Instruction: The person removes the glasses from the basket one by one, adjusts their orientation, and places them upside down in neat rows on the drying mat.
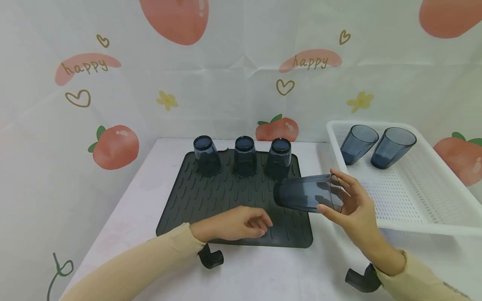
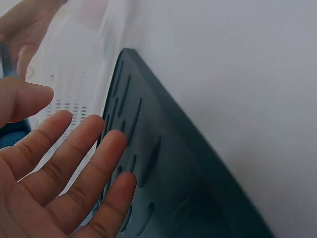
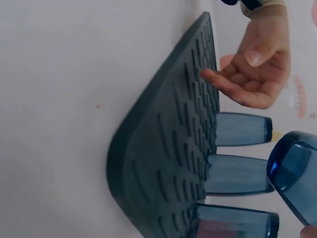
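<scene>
- Behind the bench [image 1: 278,271] I face a pale wall covering [image 1: 214,108] printed with fruit, hearts and "happy".
- My right hand [image 1: 355,209] grips a blue glass [image 1: 301,193] near its mouth, thumb on the near side; it lies almost level, its base pointing left over the right side of the dark mat [image 1: 211,200].
- I'd squeeze lightly there, since the rim looks thin and smooth.
- To stand it mouth down, I judge, my fingers should shift towards the base, or they'd be caught under the rim.
- I'd mind the nearest of the three upturned glasses [image 1: 245,159] along the mat's back; I can't tell what gap is left.
- My left hand [image 1: 239,223] holds nothing, fingers loosely bent above the mat's near part, free to steady the base.
- The mat is ridged, so I'd lower a rim evenly.
- On my right, a white basket [image 1: 448,229] with a perforated floor holds two more glasses [image 1: 391,148], leaning, mouths up.
</scene>
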`<control>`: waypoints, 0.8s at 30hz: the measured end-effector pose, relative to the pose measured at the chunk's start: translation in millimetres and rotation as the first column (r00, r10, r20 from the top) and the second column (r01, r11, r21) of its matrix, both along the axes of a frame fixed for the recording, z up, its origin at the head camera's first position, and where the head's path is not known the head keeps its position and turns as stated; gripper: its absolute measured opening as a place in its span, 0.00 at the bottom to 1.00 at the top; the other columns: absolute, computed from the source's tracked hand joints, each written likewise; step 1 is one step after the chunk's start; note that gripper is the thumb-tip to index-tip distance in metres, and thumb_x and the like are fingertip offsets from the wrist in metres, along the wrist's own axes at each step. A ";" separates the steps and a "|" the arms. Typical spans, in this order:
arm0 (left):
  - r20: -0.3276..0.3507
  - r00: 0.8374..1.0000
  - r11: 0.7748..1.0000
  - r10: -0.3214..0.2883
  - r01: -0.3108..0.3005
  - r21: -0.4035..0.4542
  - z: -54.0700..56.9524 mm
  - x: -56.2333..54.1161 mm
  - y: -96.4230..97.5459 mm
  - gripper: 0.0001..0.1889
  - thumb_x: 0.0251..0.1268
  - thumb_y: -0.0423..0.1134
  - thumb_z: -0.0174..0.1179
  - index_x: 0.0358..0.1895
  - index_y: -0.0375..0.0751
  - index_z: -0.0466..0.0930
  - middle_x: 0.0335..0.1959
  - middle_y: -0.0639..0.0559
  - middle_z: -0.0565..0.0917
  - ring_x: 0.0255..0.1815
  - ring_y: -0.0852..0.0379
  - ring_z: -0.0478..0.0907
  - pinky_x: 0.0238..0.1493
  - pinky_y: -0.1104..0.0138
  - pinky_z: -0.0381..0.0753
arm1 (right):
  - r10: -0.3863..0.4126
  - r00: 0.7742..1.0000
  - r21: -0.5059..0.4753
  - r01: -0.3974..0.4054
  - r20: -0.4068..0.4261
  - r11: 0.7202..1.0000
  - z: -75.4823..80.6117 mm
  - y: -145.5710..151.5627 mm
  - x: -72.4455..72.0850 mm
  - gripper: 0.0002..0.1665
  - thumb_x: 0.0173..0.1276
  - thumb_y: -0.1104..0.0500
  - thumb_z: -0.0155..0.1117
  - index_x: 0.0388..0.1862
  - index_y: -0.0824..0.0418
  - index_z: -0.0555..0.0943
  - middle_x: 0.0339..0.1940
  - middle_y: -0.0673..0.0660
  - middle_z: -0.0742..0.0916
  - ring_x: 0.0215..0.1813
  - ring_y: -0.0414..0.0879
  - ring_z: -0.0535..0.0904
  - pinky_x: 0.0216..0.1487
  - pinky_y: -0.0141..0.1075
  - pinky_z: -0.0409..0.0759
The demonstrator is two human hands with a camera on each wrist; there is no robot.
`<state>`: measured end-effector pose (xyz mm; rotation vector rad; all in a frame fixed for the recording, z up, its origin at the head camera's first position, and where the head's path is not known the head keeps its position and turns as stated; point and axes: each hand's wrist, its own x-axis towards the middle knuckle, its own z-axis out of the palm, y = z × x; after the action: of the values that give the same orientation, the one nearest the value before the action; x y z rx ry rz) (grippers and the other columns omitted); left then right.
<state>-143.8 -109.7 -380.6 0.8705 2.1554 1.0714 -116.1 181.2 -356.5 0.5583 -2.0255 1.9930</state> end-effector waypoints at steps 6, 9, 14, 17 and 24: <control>-0.031 0.998 0.998 0.054 -0.055 -0.008 -4.5 -10.4 -6.7 0.11 0.70 0.37 0.57 0.53 0.48 0.78 0.44 0.59 0.83 0.44 0.68 0.80 0.47 0.73 0.80 | 0.058 0.998 0.000 -0.058 0.012 0.998 -6.6 0.6 4.4 0.50 0.48 0.86 0.64 0.71 0.66 0.63 0.61 0.54 0.74 0.56 0.41 0.76 0.44 0.28 0.83; -0.047 0.994 0.995 0.098 -0.098 0.001 -5.7 -16.6 -11.5 0.12 0.70 0.38 0.57 0.54 0.48 0.77 0.45 0.59 0.83 0.46 0.66 0.80 0.48 0.72 0.79 | 0.067 0.998 0.003 -0.067 0.022 0.998 -9.3 0.1 5.0 0.50 0.49 0.85 0.65 0.72 0.65 0.63 0.61 0.55 0.74 0.56 0.42 0.77 0.44 0.29 0.83; -0.046 0.987 0.987 0.152 -0.149 0.057 -0.7 -24.1 -15.2 0.17 0.70 0.38 0.58 0.59 0.43 0.74 0.49 0.53 0.82 0.49 0.63 0.80 0.51 0.69 0.79 | 0.033 0.998 0.039 -0.035 0.054 0.999 -9.6 -3.4 7.2 0.49 0.49 0.84 0.66 0.71 0.65 0.63 0.61 0.53 0.75 0.55 0.40 0.77 0.44 0.28 0.83; -0.034 0.985 0.980 0.170 -0.165 0.108 4.0 -26.5 -15.2 0.21 0.68 0.38 0.60 0.62 0.42 0.71 0.54 0.49 0.80 0.51 0.61 0.79 0.52 0.69 0.79 | 0.027 0.998 0.048 -0.029 0.048 0.998 -9.3 -5.2 8.4 0.49 0.49 0.84 0.66 0.71 0.65 0.63 0.60 0.52 0.75 0.55 0.39 0.77 0.44 0.28 0.83; -0.045 0.984 0.956 0.173 -0.157 0.247 10.0 -26.6 -11.5 0.34 0.58 0.35 0.68 0.68 0.44 0.64 0.62 0.49 0.73 0.60 0.56 0.75 0.58 0.64 0.76 | 0.042 0.999 0.043 -0.042 0.011 0.998 -9.1 -8.6 9.0 0.49 0.50 0.84 0.65 0.71 0.63 0.64 0.60 0.51 0.75 0.55 0.39 0.77 0.45 0.28 0.82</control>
<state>-170.4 -121.1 -370.6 0.8544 2.2143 1.4322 -107.1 172.5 -365.6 0.6055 -2.0843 1.9836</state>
